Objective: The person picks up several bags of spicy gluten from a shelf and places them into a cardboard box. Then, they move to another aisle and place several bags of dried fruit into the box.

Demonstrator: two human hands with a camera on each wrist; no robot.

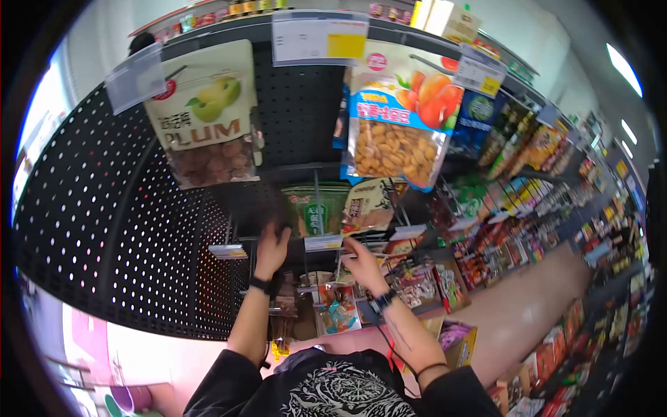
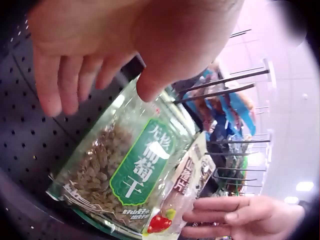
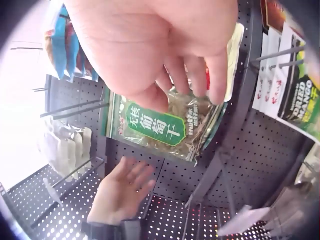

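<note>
A clear bag of raisins with a green label (image 1: 316, 215) hangs on the shelf's middle level, a pale bag (image 1: 372, 207) beside it. At its left is my left hand (image 1: 272, 249), fingers stretched toward the perforated back panel; in the left wrist view the thumb (image 2: 150, 85) overlaps the bag's top edge. Lower and to the right, my right hand (image 1: 365, 267) holds nothing, its fingers nearly straight in the left wrist view. From the right wrist camera, this hand's fingers (image 3: 217, 77) overlap the raisin bag (image 3: 155, 125), while the left hand (image 3: 122, 192) shows with spread fingers beyond it.
Above hang a plum bag (image 1: 208, 118) and a bag of nut-like snacks (image 1: 399, 125). Price tags (image 1: 323, 242) stick out on hook ends in front of the bags. More packets fill the lower hooks. An aisle floor (image 1: 528, 299) runs along the right.
</note>
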